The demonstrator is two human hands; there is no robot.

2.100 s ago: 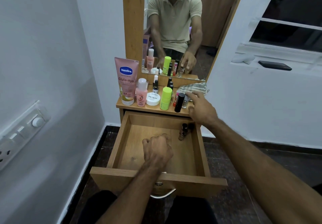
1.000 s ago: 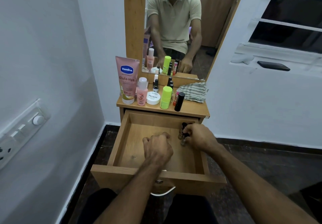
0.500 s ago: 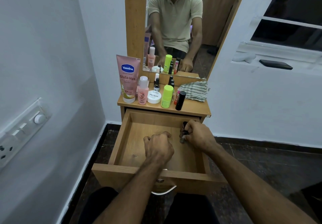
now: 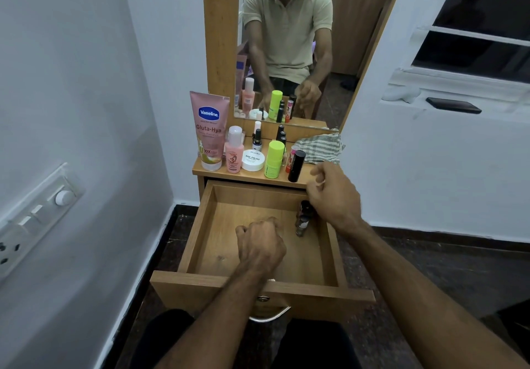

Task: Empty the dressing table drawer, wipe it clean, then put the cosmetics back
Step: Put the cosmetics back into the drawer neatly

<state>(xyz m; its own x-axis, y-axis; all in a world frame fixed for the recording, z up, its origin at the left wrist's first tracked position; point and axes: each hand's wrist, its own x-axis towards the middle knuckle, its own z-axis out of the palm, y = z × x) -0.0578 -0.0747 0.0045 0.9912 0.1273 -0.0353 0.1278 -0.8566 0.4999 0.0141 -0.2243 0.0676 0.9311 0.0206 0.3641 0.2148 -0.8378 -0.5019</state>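
The wooden drawer (image 4: pixel 195 231) stands pulled out. Two or three small dark bottles (image 4: pixel 302 221) stand against its right wall; the floor around them is bare. My left hand (image 4: pixel 261 245) rests in the middle of the drawer as a closed fist, with nothing visible in it. My right hand (image 4: pixel 332 193) hovers over the drawer's back right corner at the tabletop edge, fingers loosely curled and empty. On the tabletop stand a pink Vaseline tube (image 4: pixel 210 130), a pink bottle (image 4: pixel 234 153), a white nail polish jar (image 4: pixel 253 159), a green stick (image 4: pixel 274 159) and a black tube (image 4: pixel 296 166).
A striped cloth (image 4: pixel 319 147) lies at the tabletop's back right. More small bottles (image 4: pixel 281 134) stand before the mirror (image 4: pixel 286 38). A switch panel (image 4: pixel 37 213) juts from the left wall. A dark phone (image 4: pixel 453 105) lies on the window sill. A metal handle (image 4: pixel 269 315) hangs from the drawer front.
My right hand took a small bottle from the tabletop, set it beside the others in the drawer, then let go and rose toward the tabletop. My left fist stayed put.
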